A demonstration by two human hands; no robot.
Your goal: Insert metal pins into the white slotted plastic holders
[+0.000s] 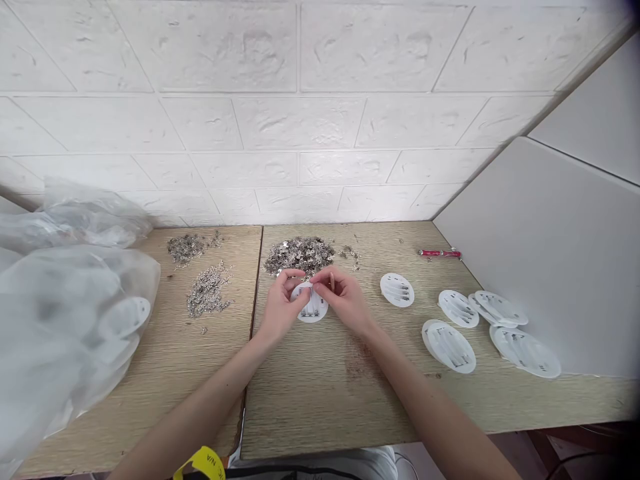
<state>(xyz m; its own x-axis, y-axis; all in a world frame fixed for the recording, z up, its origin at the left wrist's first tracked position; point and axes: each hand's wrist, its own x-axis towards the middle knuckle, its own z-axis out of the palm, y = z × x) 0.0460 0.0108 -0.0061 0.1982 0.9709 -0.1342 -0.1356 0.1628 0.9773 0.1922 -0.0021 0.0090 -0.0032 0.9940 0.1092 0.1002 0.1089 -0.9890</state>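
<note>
A white round plastic battery holder (pixel 313 312) with slots and metal contacts lies between my hands at the middle of the table. My left hand (pixel 286 303) grips its left edge, thumb on the face. At the top edge, the thumb and forefinger of my right hand (pixel 345 300) are pinched together; whatever they hold is too small to make out. Just beyond my fingers is a heap of small metal contact pieces (pixel 300 255). Part of the holder is hidden by my fingers.
More white battery holders (pixel 397 290) lie at right, some in stacks (pixel 453 347). On the left are two piles of small metal parts (pixel 207 291) and a big plastic bag (pixel 65 333) holding white discs. A red stick-like item (pixel 440 253) sits near the grey side panel (pixel 560 253).
</note>
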